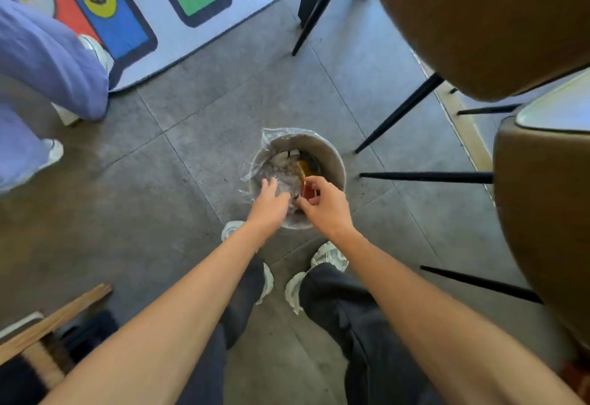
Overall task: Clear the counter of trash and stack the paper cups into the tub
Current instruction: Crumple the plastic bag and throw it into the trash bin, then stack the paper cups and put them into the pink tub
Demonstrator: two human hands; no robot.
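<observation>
2 hands over a lined waste bin on a tiled floor.
The left hand (269,203), fingers spread, and the right hand (325,206), thumb and forefinger nearly pinched with no object discernible between them, hover above the round bin (333,162); its clear liner (255,168) holds crumpled plastic, white scraps and an orange-red wrapper (307,181). Beyond, a play rug (178,31) shows "6" or "9".

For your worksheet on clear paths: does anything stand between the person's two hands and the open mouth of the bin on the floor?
Nothing visible does. Both the left hand and right hand hang right over the bin, whose mouth is open, its clear liner pushed aside.
</observation>
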